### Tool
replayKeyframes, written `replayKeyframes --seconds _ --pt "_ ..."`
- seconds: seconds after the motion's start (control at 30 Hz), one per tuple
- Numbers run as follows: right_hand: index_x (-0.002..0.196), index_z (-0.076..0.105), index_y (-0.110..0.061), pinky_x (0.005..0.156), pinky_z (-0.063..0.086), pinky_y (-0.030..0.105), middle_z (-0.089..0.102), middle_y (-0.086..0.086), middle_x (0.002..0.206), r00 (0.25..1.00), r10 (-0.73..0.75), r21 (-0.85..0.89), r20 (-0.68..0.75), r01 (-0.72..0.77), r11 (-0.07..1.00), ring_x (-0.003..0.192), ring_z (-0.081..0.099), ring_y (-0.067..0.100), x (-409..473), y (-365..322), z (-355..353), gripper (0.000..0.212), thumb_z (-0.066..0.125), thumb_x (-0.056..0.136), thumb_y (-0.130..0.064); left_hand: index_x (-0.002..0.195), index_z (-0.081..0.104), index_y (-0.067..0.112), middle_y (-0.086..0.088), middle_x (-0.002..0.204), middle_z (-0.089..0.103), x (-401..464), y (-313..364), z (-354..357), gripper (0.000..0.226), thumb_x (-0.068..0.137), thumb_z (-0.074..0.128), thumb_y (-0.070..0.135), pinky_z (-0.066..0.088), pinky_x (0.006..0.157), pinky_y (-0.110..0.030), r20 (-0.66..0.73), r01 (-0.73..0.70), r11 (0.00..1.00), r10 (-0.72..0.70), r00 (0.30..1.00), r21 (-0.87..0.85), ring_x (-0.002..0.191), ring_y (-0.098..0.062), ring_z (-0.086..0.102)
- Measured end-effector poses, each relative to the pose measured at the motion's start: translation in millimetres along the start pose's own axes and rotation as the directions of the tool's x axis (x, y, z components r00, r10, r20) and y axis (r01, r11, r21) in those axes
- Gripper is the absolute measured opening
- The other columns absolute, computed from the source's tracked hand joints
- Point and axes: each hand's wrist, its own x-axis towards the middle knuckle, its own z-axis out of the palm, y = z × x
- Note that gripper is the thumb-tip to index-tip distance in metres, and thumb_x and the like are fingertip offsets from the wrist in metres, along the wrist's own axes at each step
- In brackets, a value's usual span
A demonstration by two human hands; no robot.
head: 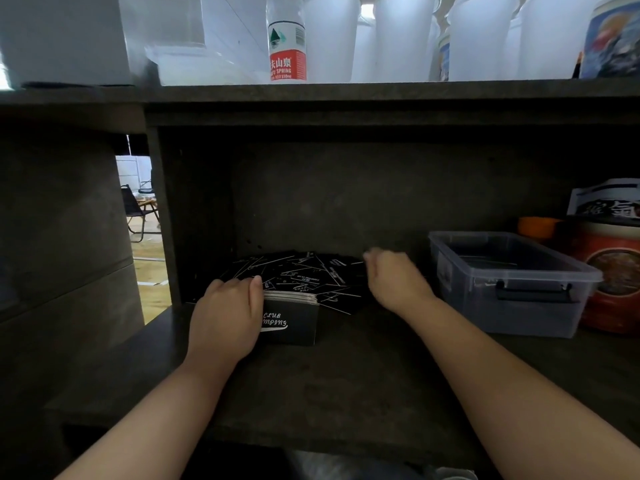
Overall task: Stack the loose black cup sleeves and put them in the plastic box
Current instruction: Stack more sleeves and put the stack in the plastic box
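A neat stack of black cup sleeves [294,320] with white "CLUB CAMPING" lettering stands on edge on the dark shelf. My left hand [227,313] grips its left side, thumb over the top edge. Behind the stack lies a heap of loose black cup sleeves [298,275]. My right hand [394,278] reaches over the right end of that heap with fingers curled; what they touch is hidden and blurred. The clear plastic box [512,303] with a black latch stands to the right, lid off, its inside dim.
A red round tin [613,271] and an orange cup [536,228] stand behind the box. The shelf above carries a water bottle [287,53] and several white cups [401,36]. A dark side panel [166,216] closes the alcove's left.
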Motion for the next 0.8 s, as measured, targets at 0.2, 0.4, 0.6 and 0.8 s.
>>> replayKeyframes --seconds 0.2,0.4,0.6,0.8 --pt "0.085 0.052 -0.017 0.063 0.041 0.023 0.055 0.000 0.082 0.866 0.087 0.462 -0.492 0.175 0.870 0.072 0.051 0.008 -0.2 -11.8 -14.7 0.024 0.039 0.103 -0.027 0.073 0.054 0.019 0.001 0.068 0.054 -1.7 0.9 -3.1 0.038 0.102 0.033 0.030 0.036 0.062 -0.032 -0.001 0.020 1.000 -0.020 1.000 -0.014 0.071 -0.021 0.050" --pt "0.097 0.070 -0.016 0.075 0.052 0.032 0.072 0.004 0.089 0.960 -0.105 0.556 0.261 -0.061 0.829 0.083 0.066 0.016 -0.9 -9.9 14.3 0.012 0.059 0.095 -0.015 0.108 0.051 0.019 -0.001 0.090 0.059 -1.3 4.3 -5.7 0.030 0.100 0.030 0.038 0.047 0.068 -0.038 0.023 0.113 0.986 -0.111 0.994 -0.127 0.089 -0.020 0.053" --pt "0.102 0.069 -0.022 0.062 0.047 0.018 0.070 -0.009 0.083 0.837 -0.232 0.508 0.495 -0.062 0.859 0.073 0.063 0.001 -8.1 -16.5 23.7 0.017 0.058 0.095 -0.011 0.109 0.067 0.012 -0.009 0.118 0.056 -1.9 0.8 -1.9 0.040 0.101 0.034 0.033 0.044 0.081 -0.036 0.003 0.093 0.994 -0.093 0.996 -0.059 0.112 -0.025 0.045" --pt "0.119 0.064 -0.008 0.085 0.053 0.020 0.069 -0.002 0.109 0.739 -0.315 0.680 0.595 -0.254 0.687 0.102 0.066 0.008 -17.3 -18.8 27.9 0.027 0.046 0.100 -0.004 0.086 0.062 0.015 -0.002 0.078 0.058 -0.8 -0.4 -2.0 0.049 0.100 0.021 0.037 0.043 0.072 -0.034 0.056 0.042 0.998 -0.040 0.998 -0.041 0.084 -0.021 0.053"
